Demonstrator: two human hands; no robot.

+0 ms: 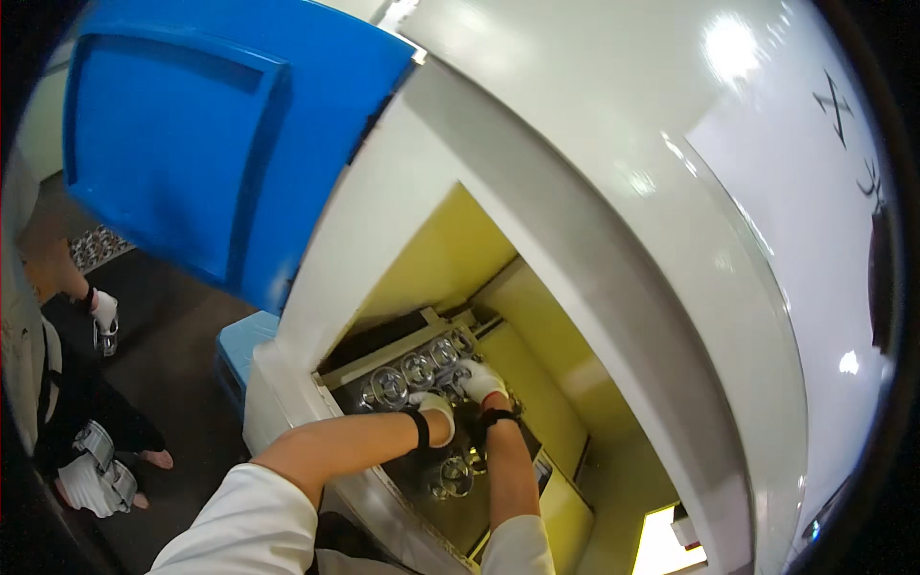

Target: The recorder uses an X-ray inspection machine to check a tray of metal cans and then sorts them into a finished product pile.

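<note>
Inside the yellow box (548,379), shiny round parts (417,370) sit in a slanted row next to a grey bar (379,356). Lining them up like this may stop them from rolling or bumping. The right hand (482,381), in a white glove, is at the row with its fingers bent down by a part; I cannot tell if it grips one. The left hand (437,416), gloved too, bends in at the wrist close to the row. Its fingertips are hidden, so I cannot tell if it holds anything. The gloves probably guard the skin and the parts. Nearer the person, another part (453,476) lies away from the row. The blue door (172,144) hangs wide open, which gives both arms room. Off to the left, a co-worker's gloved hand (104,310) is by a shiny thing.
</note>
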